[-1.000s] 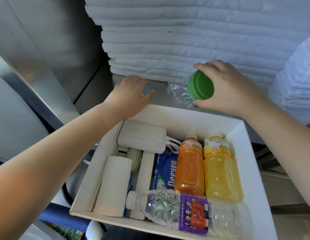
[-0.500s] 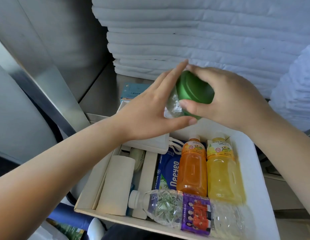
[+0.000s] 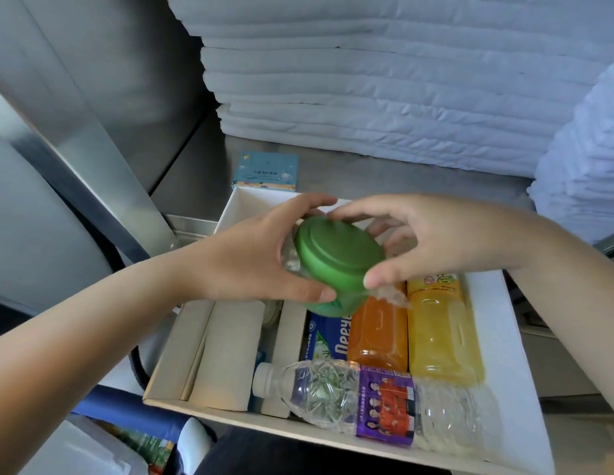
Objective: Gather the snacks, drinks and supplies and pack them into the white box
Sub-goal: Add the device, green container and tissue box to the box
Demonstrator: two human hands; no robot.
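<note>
Both hands grip one green-lidded tub (image 3: 336, 255), held in the air over the far half of the white box (image 3: 504, 337). The left hand (image 3: 250, 265) curls round its left side, thumb under the near edge and fingers over the far edge. The right hand (image 3: 432, 241) pinches the right rim, thumb near and fingers behind.

The tub looks like stiff plastic and probably light, but it is sheathed in loose, crinkly clear film that is likely to slide under the skin. The firm lid rim is the safer place to hold, not the film.

It is squat, so its axis is short. The flat lid tilts up toward the person and the base points down into the box; how deep the body runs is hidden.

Below the right hand lie an orange juice bottle (image 3: 377, 334) and a yellow juice bottle (image 3: 439, 330). A water bottle (image 3: 367, 395) lies nearer the person. Beyond the left fingertips a small blue carton (image 3: 266, 171) sits on the counter (image 3: 203, 173).
</note>
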